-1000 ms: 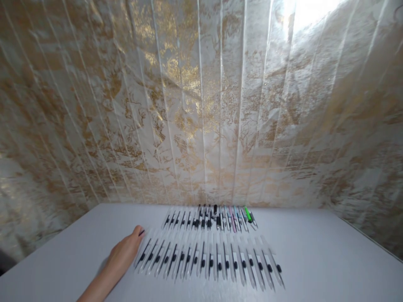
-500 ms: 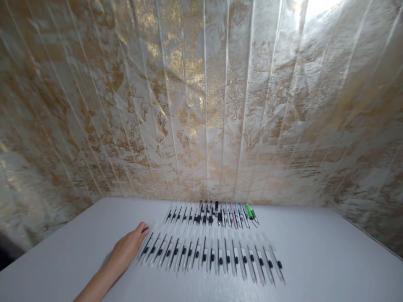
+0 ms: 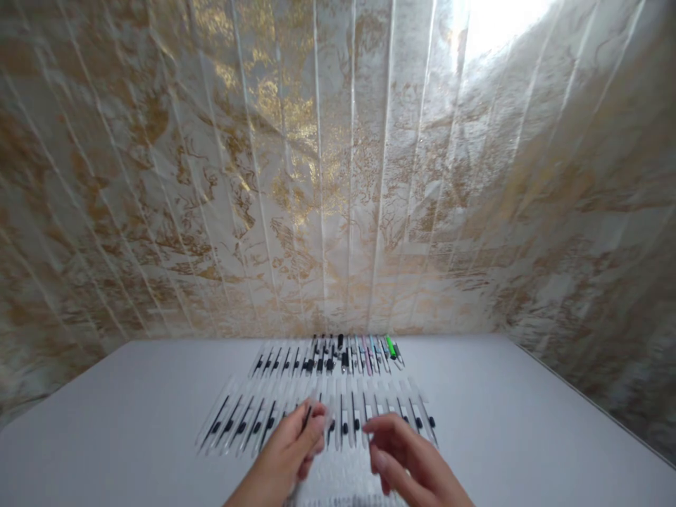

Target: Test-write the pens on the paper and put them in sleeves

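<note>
a wrinkled sheet (image 3: pixel 327 169) with gold and brown patterns on a silvery ground fills the back, a bright glare at its upper right. below it spreads the white worktop (image 3: pixel 528 422). across the worktop runs the near row of slim, pale pens (image 3: pixel 241 426), lying side by side with dark lengths and black bits. the left hand (image 3: pixel 293 443) is in front of the row's middle, its grip closed on a slim dark piece (image 3: pixel 306 417), blurred at the edges. the right hand (image 3: pixel 404 458) is apart from it, fingers curled and grip open; whether it touches the row, i cannot tell. beyond lies the shorter far row (image 3: pixel 288 360), pale and black at left, with pink and blue bits further right. near its right end is a bright green piece (image 3: pixel 391 346).
</note>
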Tool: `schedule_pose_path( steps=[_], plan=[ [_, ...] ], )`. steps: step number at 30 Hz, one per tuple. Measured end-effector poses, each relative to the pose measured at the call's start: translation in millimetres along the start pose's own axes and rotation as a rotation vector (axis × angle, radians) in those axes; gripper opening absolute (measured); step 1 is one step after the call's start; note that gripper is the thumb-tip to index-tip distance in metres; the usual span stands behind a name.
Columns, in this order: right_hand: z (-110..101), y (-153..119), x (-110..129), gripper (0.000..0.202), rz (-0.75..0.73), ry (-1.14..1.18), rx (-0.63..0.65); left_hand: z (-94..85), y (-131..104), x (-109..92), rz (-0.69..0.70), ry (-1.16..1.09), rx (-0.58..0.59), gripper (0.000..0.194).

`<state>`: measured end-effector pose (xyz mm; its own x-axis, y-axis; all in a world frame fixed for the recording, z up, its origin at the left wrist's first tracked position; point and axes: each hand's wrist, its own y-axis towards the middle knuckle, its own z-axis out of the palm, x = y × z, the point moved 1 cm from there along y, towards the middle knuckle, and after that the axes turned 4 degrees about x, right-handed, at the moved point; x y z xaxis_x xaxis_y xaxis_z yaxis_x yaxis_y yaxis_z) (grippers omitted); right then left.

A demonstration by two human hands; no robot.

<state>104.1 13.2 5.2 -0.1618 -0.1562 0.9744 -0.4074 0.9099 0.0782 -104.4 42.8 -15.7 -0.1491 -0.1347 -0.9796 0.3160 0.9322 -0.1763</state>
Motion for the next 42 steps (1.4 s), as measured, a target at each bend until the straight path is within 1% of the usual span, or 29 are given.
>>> schedule_pose_path(
  steps=[1,3,5,9,11,13,14,16,19,20,22,26,32,35,37,39,42],
  plan=[
    [-1.1,11.7,6.1,0.034,-0.042,0.064,-0.021,14.2,0.7,-4.4,-0.005,-0.107,0.088,0.062],
    [-2.4,31.3,18.2,0.036,-0.058,0.119,-0.043,32.7,1.9,-12.4,0.008,-0.247,0.204,0.063],
    [-2.8,44.2,28.0,0.035,-0.044,0.142,-0.036,40.4,2.5,-17.7,0.024,-0.277,0.234,0.061],
    [-2.0,54.3,34.5,0.027,-0.087,0.100,-0.062,42.7,-0.3,-18.1,-0.006,-0.262,0.256,0.057],
    [-2.6,55.7,34.1,0.026,-0.101,0.083,-0.067,42.9,-3.1,-15.2,-0.032,-0.271,0.269,0.055],
    [-6.8,56.1,35.2,0.028,-0.099,0.115,-0.089,43.3,-5.6,-11.9,-0.045,-0.278,0.287,0.052],
    [-11.1,55.9,36.8,0.028,-0.104,0.145,-0.121,43.4,-6.6,-10.3,-0.045,-0.274,0.299,0.051],
    [-23.4,53.9,41.6,0.028,-0.136,0.195,-0.231,42.8,-8.0,-7.6,-0.023,-0.246,0.304,0.049],
    [-43.8,48.1,48.3,0.026,-0.194,0.178,-0.388,40.8,-9.5,-5.6,0.009,-0.160,0.299,0.046],
    [-48.8,46.0,49.5,0.026,-0.207,0.150,-0.422,40.2,-10.1,-5.8,0.017,-0.126,0.304,0.045],
    [-54.4,43.2,50.0,0.025,-0.217,0.103,-0.445,39.6,-11.6,-7.1,0.032,-0.072,0.328,0.044],
    [-51.7,43.1,48.1,0.025,-0.202,0.079,-0.419,40.7,-14.4,-10.2,0.039,-0.057,0.341,0.042],
    [-49.0,43.3,49.5,0.027,-0.200,0.072,-0.447,40.8,-15.0,-11.3,0.028,-0.068,0.334,0.041],
    [-48.0,43.2,48.8,0.026,-0.196,0.080,-0.419,39.8,-15.2,-12.6,0.030,-0.046,0.331,0.044],
    [-44.4,44.1,47.1,0.025,-0.188,0.078,-0.393,39.9,-15.2,-12.7,0.021,-0.081,0.332,0.046],
    [-38.0,45.1,44.7,0.025,-0.162,0.057,-0.325,40.1,-14.5,-11.9,0.032,-0.150,0.336,0.047],
    [-24.9,44.5,42.5,0.019,-0.098,-0.047,-0.126,39.0,-12.3,-10.0,-0.023,-0.274,0.327,0.050]
  ],
)
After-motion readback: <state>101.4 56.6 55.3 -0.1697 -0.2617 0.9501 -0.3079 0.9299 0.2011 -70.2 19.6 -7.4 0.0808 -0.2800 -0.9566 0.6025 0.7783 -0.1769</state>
